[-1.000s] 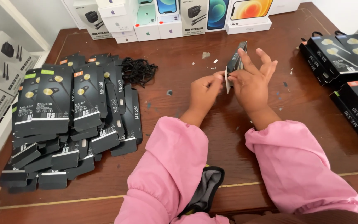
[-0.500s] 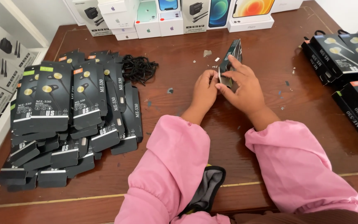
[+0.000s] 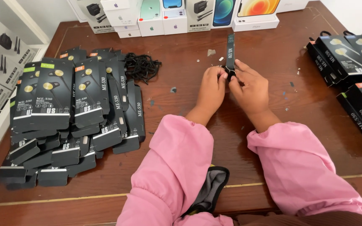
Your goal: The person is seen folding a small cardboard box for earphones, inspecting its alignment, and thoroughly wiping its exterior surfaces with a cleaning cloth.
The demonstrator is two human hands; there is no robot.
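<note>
From the head camera, both hands are meeting over the middle of the brown wooden table (image 3: 105, 180). The left hand (image 3: 211, 88) and the right hand (image 3: 250, 86) are each pinching the lower end of a slim black box (image 3: 230, 52), which is standing upright and edge-on, its foot just above the tabletop. Pink sleeves (image 3: 172, 167) are covering both forearms. A pile of flat black earphone packages (image 3: 72, 113) is lying to the left (a tangle of black cords (image 3: 143, 67) just beside it), more black packages (image 3: 348, 58) are sitting well apart at the right, and phone boxes (image 3: 181, 16) are lining the far edge.
</note>
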